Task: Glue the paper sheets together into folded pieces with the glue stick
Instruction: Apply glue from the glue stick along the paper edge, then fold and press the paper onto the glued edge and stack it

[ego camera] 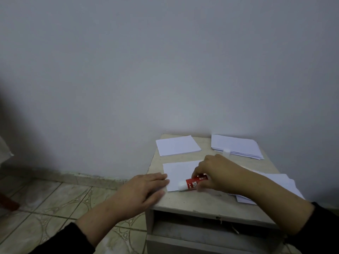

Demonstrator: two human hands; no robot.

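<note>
While the left hand [145,187] pins the paper sheet [180,173] flat, the right hand [216,173], gripping the glue stick [194,182], should stroke evenly along the edge; light pressure avoids wrinkles.

A small beige cabinet [183,202] stands against a plain grey wall [146,70] on patterned floor tiles [55,202].

A small pale cabinet [183,202] stands against a plain wall [165,70] on patterned floor tiles [55,198].

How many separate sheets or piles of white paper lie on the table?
4: a pile at the back left, a fanned stack at the back right, one sheet under both hands, and sheets beneath the right forearm; more may be hidden there.
</note>
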